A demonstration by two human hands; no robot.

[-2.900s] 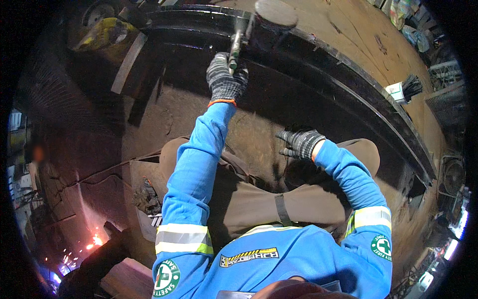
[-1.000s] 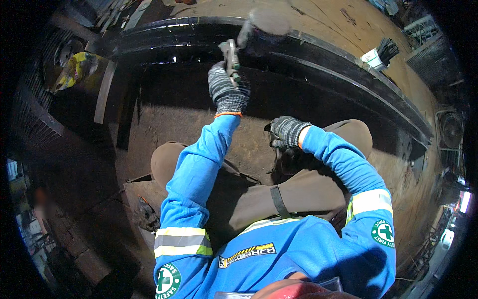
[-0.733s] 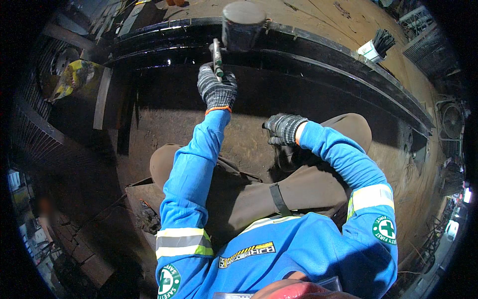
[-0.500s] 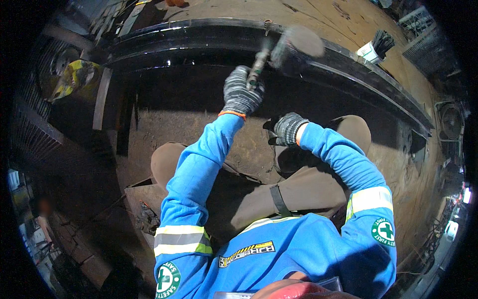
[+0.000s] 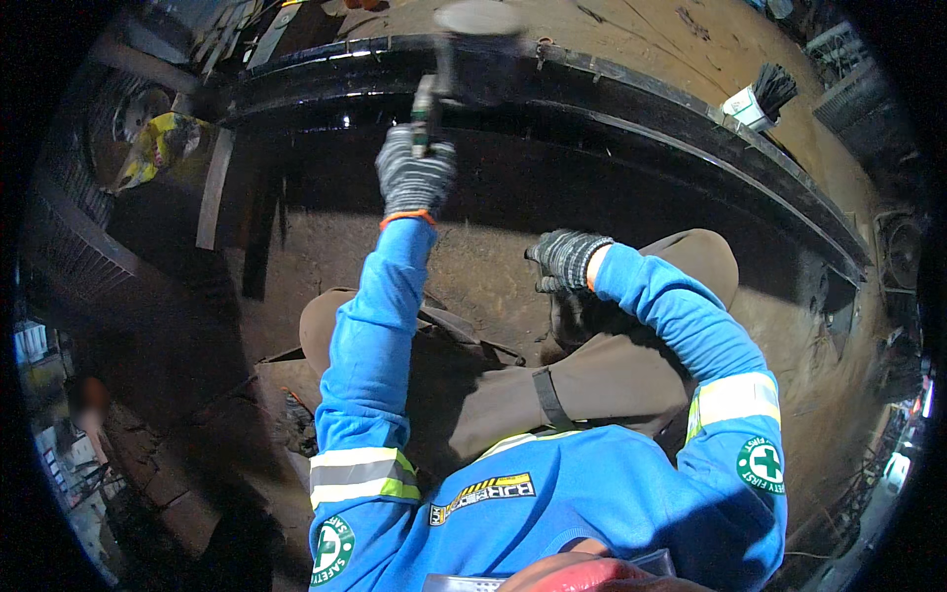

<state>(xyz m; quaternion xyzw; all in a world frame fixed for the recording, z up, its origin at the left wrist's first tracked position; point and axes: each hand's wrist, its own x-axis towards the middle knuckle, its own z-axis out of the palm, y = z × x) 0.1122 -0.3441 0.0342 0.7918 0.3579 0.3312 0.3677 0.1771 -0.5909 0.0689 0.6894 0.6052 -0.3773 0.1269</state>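
Note:
My left hand [image 5: 414, 178], in a grey knit glove, is stretched forward and grips the handle of a paint roller [image 5: 473, 44]. The roller's grey drum lies against the glossy black steel beam [image 5: 631, 99] that runs across the top of the view. My right hand [image 5: 567, 259], also gloved, is loosely curled and holds nothing; it hovers just above my right knee, below the beam. Both sleeves are blue with reflective bands.
A white tub with a black brush [image 5: 755, 99] stands on the rusty plate behind the beam at the right. A yellow object [image 5: 158, 148] lies at the far left. The ground below the beam is brown dirt. Metal bars lean at the left.
The roller has swept back to the left along the beam and my left hand followed it. My right hand stays near my knee.

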